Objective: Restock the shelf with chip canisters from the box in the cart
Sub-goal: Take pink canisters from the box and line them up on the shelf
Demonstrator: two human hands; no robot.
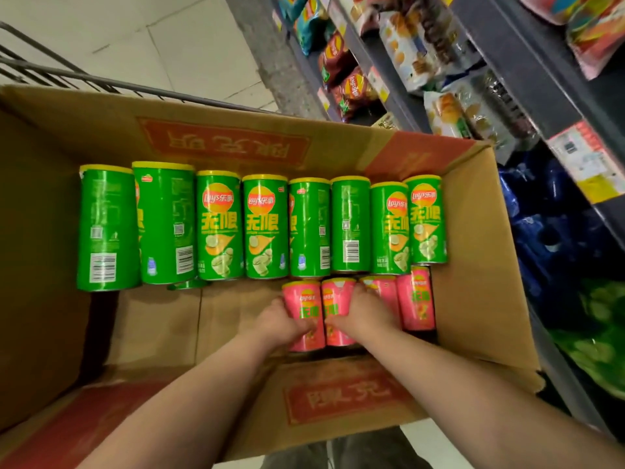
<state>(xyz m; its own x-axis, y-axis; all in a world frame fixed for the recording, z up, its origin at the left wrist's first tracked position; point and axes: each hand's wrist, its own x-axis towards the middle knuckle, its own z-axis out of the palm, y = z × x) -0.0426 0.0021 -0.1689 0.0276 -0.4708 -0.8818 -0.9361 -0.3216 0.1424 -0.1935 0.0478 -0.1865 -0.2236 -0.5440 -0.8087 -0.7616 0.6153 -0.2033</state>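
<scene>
An open cardboard box (480, 265) sits in a wire cart (61, 72). Along its far side lie several green chip canisters (220, 225) in a row. Nearer to me lie several pink chip canisters (416, 306). My left hand (280, 321) wraps the leftmost pink canister (302, 296). My right hand (367, 311) grips the pink canister beside it (336, 296) and covers part of a third. Both held canisters still rest on the box floor. The shelf (527, 72) runs along the right.
The shelf holds chip bags (351, 86) and biscuit packs (449, 113), with price tags (585, 160) on its edge. Blue and green packs fill the lower shelf at right. The left half of the box floor is bare cardboard. Pale floor tiles lie beyond the cart.
</scene>
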